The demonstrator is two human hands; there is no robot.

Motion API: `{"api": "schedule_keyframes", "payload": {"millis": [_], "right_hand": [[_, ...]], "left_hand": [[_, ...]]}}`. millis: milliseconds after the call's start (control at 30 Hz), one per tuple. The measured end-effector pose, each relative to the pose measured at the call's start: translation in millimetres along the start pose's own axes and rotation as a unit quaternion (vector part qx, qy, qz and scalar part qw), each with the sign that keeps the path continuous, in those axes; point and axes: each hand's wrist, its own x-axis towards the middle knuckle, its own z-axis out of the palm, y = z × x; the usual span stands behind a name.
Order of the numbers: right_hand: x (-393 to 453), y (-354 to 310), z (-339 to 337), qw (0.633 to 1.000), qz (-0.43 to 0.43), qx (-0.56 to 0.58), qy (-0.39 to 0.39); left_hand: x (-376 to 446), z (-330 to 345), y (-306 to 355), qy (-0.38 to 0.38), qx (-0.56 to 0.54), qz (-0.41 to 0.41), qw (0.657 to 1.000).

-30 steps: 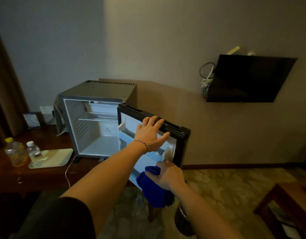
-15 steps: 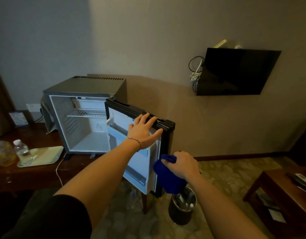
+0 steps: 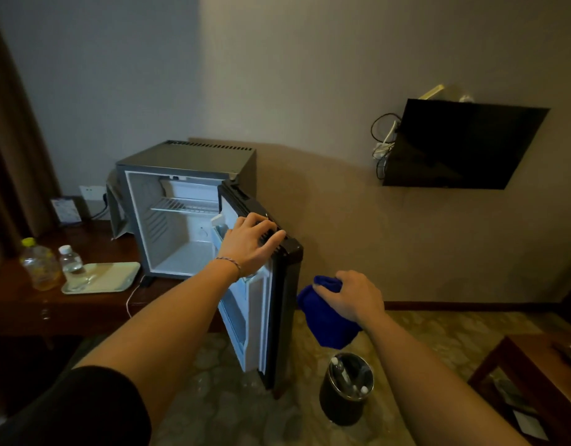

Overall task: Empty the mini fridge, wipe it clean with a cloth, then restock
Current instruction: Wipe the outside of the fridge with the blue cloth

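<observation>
Steadying the stiff mini fridge door [image 3: 277, 304] by its top edge, the left hand [image 3: 250, 244] lies flat; right of the door, the right hand [image 3: 351, 296] grips a soft, light blue cloth [image 3: 327, 320].

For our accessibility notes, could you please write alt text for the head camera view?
The left hand rests on the top edge of the open black door of an empty grey mini fridge, while the right hand holds a bunched blue cloth beside the door.
</observation>
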Motion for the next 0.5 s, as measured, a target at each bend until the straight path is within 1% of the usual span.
{"api": "schedule_keyframes", "payload": {"millis": [67,167,267,367,433,500], "right_hand": [[5,-22,-4,1.0,-0.02,-0.005,0.014],[16,-60,-10,0.997,-0.064,-0.006,0.041],[29,-102,-13,0.993,-0.114,0.004,0.042],[42,-143,-9,0.987,-0.157,0.013,0.042],[52,-169,-2,0.983,-0.176,0.021,0.042],[62,-194,5,0.98,-0.191,0.027,0.04]], "left_hand": [[-7,-17,-15,-0.005,-0.023,-0.002,1.0],[-20,-48,-38,-0.031,-0.046,-0.01,0.998],[-30,-81,-70,-0.059,-0.065,-0.027,0.996],[-39,-113,-101,-0.086,-0.061,-0.045,0.993],[-42,-131,-121,-0.098,-0.06,-0.072,0.991],[-41,-145,-141,-0.104,-0.036,-0.093,0.99]]}}
